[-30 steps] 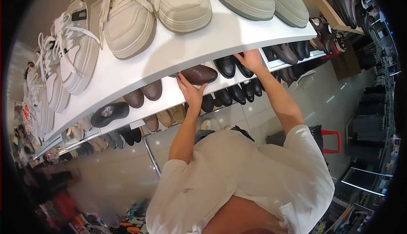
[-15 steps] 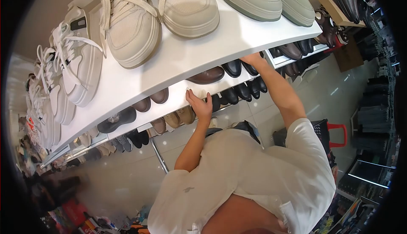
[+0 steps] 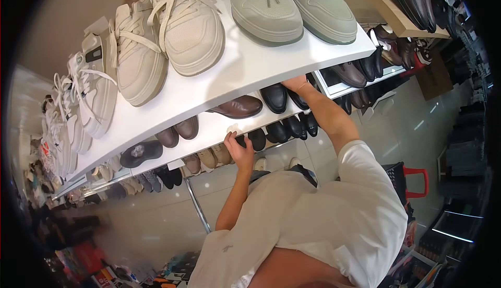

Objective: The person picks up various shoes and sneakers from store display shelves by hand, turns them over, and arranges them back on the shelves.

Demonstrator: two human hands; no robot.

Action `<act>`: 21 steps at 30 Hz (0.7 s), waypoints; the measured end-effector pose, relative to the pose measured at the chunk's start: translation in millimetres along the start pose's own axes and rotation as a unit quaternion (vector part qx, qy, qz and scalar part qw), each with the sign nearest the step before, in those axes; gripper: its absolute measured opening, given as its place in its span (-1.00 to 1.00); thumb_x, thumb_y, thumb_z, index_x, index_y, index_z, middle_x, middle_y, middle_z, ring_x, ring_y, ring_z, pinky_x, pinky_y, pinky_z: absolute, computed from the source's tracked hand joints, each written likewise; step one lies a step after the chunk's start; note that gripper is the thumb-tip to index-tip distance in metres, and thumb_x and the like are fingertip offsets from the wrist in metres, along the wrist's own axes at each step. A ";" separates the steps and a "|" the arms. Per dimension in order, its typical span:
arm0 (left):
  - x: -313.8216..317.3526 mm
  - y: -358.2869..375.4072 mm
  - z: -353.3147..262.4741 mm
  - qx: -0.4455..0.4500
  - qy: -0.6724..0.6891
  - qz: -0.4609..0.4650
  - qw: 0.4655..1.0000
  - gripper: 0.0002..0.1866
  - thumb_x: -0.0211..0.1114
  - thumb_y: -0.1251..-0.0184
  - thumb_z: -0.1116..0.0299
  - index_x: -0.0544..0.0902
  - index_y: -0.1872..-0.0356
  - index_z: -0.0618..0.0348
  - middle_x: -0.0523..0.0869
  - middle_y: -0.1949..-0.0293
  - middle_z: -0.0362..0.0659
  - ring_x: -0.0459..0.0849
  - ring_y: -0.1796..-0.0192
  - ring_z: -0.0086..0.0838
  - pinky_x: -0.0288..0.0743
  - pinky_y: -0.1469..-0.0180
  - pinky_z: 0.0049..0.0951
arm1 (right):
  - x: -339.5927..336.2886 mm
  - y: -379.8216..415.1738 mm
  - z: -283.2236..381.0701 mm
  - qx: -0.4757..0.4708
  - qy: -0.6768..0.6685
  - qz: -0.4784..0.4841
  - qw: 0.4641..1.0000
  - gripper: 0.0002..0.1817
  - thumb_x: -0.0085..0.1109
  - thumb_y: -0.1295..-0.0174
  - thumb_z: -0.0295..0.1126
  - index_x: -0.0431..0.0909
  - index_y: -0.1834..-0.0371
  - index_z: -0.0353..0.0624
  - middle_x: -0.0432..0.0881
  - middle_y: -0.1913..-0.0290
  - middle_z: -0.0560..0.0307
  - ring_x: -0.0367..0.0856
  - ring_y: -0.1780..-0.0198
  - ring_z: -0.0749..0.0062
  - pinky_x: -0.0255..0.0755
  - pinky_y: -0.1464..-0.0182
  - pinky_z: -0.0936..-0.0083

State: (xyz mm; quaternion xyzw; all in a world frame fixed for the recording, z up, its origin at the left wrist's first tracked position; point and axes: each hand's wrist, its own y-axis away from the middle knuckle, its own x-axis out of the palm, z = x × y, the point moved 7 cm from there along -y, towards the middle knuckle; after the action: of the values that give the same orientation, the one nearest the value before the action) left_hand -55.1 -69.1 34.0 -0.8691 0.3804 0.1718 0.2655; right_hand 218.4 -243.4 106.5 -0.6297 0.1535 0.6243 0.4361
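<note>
My left hand [image 3: 239, 150] is at the front edge of the lower white shelf [image 3: 209, 131], fingers apart and bent, with no shoe in it. A small white patch shows by its fingertips; I cannot make out what it is. Behind it on that shelf lies a brown leather shoe [image 3: 237, 107], tilted on its side. My right hand [image 3: 296, 83] reaches in under the upper shelf, beside a black leather shoe [image 3: 274, 98]. The upper shelf hides its fingers, so its grip does not show.
The upper white shelf [image 3: 250, 81] carries beige sneakers [image 3: 192, 37], grey-green sneakers [image 3: 266, 14] and white sneakers. Black shoes [image 3: 282, 130] and tan shoes [image 3: 206, 157] stand on a tier below. A black basket with a red handle [image 3: 417, 182] is on the floor at right.
The view has shifted, so the sneakers on the upper shelf appear farther left. My left hand's fingers are more bent at the shelf edge. My right hand stays under the upper shelf.
</note>
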 end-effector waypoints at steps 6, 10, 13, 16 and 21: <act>15.3 26.0 -21.0 -0.072 0.087 0.008 0.994 -0.61 0.31 -0.36 0.39 0.46 -0.13 0.33 0.45 -0.18 0.10 0.45 -0.23 -0.13 0.32 -0.31 -0.20 | -41.4 27.6 -8.1 -0.074 -0.007 -0.149 0.986 -0.64 0.25 -0.26 -0.08 0.65 0.10 -0.14 0.65 0.06 -0.02 0.66 0.12 0.04 0.56 0.10 0.21; 52.2 23.8 -20.1 -0.230 0.320 0.084 0.915 -0.50 0.23 -0.49 0.07 0.47 -0.16 0.33 0.55 -0.14 0.08 0.51 -0.22 -0.15 0.35 -0.32 -0.21 | -111.9 82.0 19.6 -0.137 -0.086 -0.215 0.963 -0.71 0.46 -0.09 -0.26 0.51 0.52 -0.11 0.49 0.36 0.13 0.58 0.48 0.26 0.48 0.46 0.39; 90.6 27.9 -88.4 -0.342 0.695 0.275 0.569 -0.11 -0.18 -0.47 -0.39 0.35 -0.36 0.34 0.50 -0.31 0.07 0.48 -0.33 -0.20 0.27 -0.43 -0.19 | -161.3 123.2 29.8 -0.164 -0.144 -0.229 0.949 -0.73 0.50 -0.03 -0.28 0.55 0.48 -0.14 0.53 0.32 0.12 0.59 0.46 0.27 0.48 0.46 0.42; 99.0 40.0 -142.8 -0.351 0.757 0.295 0.465 -0.06 -0.30 -0.45 -0.44 0.29 -0.44 0.27 0.49 -0.34 0.02 0.45 -0.39 -0.18 0.27 -0.46 -0.17 | -203.8 149.1 41.2 -0.123 -0.208 -0.215 0.946 -0.72 0.50 -0.04 -0.29 0.55 0.46 -0.17 0.52 0.32 0.12 0.60 0.47 0.26 0.48 0.48 0.41; 119.3 72.8 -196.1 -0.408 0.678 0.333 0.513 -0.21 -0.27 -0.48 -0.39 0.46 -0.33 0.06 0.62 -0.19 -0.08 0.64 -0.18 -0.28 0.54 -0.24 -0.24 | -203.7 182.2 21.9 0.099 -0.210 -0.150 0.961 -0.70 0.39 -0.21 -0.24 0.53 0.44 -0.22 0.50 0.32 0.07 0.59 0.49 0.14 0.49 0.49 0.30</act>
State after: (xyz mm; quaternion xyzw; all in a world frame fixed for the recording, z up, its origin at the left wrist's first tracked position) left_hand -13.2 -294.7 107.1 -0.5440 0.5945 -0.2573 -0.5333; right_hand 34.3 -403.0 232.2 -0.4539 0.0229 0.6515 0.6074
